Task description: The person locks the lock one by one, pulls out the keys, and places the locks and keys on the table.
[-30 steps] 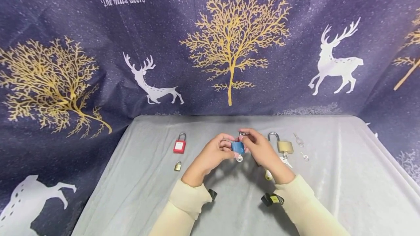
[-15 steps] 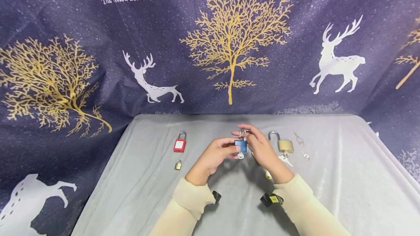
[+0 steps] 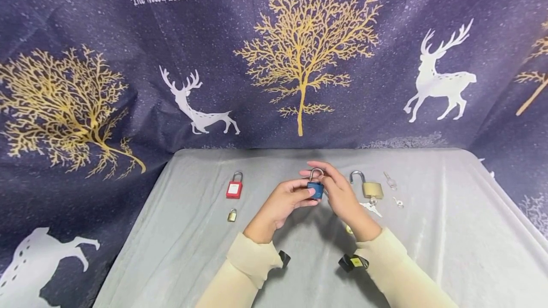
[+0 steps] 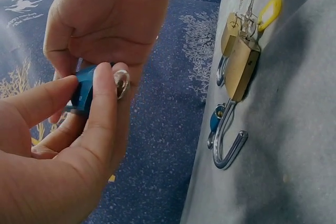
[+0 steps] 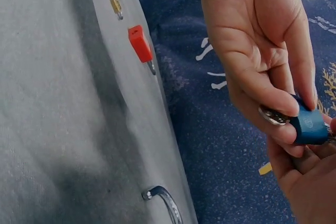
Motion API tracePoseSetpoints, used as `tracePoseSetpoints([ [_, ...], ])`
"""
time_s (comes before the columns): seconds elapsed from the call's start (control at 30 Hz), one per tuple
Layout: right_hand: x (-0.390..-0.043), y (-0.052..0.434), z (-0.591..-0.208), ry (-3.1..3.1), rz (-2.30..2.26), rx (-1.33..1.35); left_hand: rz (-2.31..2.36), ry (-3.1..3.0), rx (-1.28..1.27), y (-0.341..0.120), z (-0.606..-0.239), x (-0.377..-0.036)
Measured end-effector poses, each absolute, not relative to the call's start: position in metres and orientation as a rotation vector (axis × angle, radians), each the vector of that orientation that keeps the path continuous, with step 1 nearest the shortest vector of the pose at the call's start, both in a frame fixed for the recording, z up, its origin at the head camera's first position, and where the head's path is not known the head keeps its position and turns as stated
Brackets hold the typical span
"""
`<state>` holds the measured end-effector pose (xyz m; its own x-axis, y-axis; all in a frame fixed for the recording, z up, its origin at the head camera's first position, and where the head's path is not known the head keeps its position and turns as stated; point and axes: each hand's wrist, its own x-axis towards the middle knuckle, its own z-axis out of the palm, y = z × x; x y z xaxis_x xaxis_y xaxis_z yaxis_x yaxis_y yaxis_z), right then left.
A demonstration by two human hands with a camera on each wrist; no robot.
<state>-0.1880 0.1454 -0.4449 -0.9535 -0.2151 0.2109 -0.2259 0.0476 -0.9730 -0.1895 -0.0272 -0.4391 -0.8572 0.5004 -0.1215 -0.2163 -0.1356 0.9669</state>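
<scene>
A small blue padlock (image 3: 316,189) with a silver shackle is held upright above the grey table (image 3: 428,232). My left hand (image 3: 305,194) pinches its body between thumb and forefinger. My right hand (image 3: 326,182) grips it from the other side, with fingers behind the shackle. In the left wrist view the blue padlock (image 4: 84,88) shows between my fingertips (image 4: 105,85), with a silver key (image 4: 122,83) at its end. In the right wrist view my right thumb (image 5: 273,98) lies over the key (image 5: 272,115) and the blue padlock (image 5: 310,127).
A red padlock (image 3: 234,188) and a tiny brass padlock (image 3: 231,216) lie to the left. To the right lies a large brass padlock (image 3: 370,188) with its shackle open, beside loose keys (image 3: 389,180). A dark deer-print cloth (image 3: 128,84) hangs behind the table.
The blue padlock has been turned upright, shackle on top. The key that hung below it no longer shows in the head view. Both hands have shifted slightly away from me.
</scene>
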Motion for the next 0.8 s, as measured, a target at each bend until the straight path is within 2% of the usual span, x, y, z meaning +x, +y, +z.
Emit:
tracePoseSetpoints([
  [0.8,-0.172,0.128,-0.440,-1.959,2.078,0.447,2.148,1.711,0.393,-0.017,-0.436,-0.182],
])
